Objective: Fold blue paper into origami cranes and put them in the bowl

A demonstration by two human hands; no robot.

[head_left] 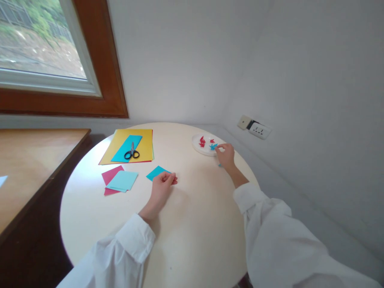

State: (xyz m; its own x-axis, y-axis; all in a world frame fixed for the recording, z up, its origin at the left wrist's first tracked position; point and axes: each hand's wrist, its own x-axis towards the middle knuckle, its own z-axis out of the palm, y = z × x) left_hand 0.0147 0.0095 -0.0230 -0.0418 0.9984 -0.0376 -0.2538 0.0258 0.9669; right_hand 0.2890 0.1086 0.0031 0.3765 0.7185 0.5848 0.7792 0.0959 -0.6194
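My left hand [162, 186] rests on the round cream table [192, 224] with its fingers pinched on a small red paper piece [175, 181], next to a turquoise paper square [156, 173]. My right hand [225, 155] reaches to the white plate [198, 146] at the far right of the table and pinches a small blue folded paper piece [213, 147] at the plate's rim. Several small red folded paper pieces [202, 141] lie on the plate.
Black scissors [132, 152] lie on a turquoise sheet atop yellow paper sheets [144, 146] at the table's back left. Pink and light blue squares [120, 181] lie nearer. A wooden sill [30, 160] and window stand left; a wall socket [260, 130] is at the right.
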